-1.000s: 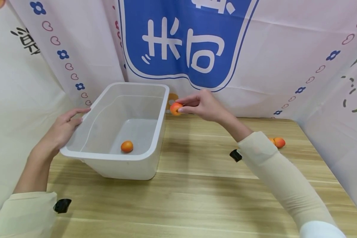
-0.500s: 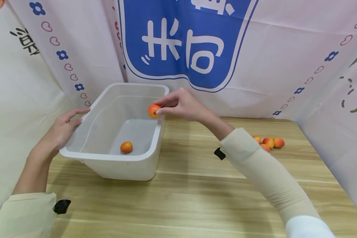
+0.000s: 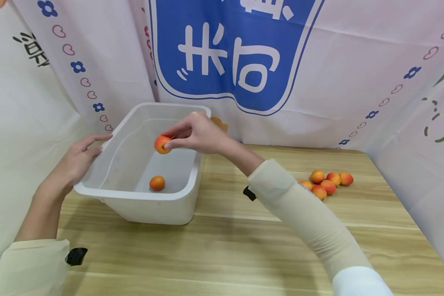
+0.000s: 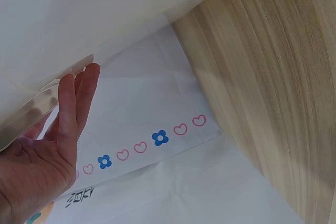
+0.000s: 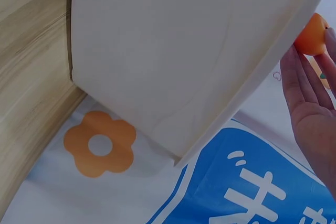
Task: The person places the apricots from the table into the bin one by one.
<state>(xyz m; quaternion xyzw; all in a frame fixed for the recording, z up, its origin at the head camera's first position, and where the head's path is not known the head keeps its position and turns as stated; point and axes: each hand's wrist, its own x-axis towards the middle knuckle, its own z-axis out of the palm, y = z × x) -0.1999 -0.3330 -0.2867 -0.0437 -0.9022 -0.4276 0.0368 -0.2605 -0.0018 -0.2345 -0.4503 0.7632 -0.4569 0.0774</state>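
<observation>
A red-orange apricot (image 3: 163,144) is pinched between the thumb and fingertips of my right hand (image 3: 201,133), above the inside of a white plastic bin (image 3: 172,196). The same apricot (image 5: 313,36) shows beyond the bin's rim in the right wrist view. A second apricot (image 3: 157,183) lies on the bin's floor. My left hand (image 3: 75,160) rests against the bin's left rim. Its fingers (image 4: 67,106) reach nearly straight along the outside under the rim in the left wrist view.
Several more apricots (image 3: 328,187) lie grouped at the right of the wooden table (image 3: 244,246), partly overlapped by the right sleeve. A white printed cloth (image 3: 340,90) hangs behind the table, close to the bin's back edge.
My right hand has carried the apricot leftward, from outside the bin's right rim to over its inside. More of the apricot group shows as the sleeve moves off it. My left hand stays put.
</observation>
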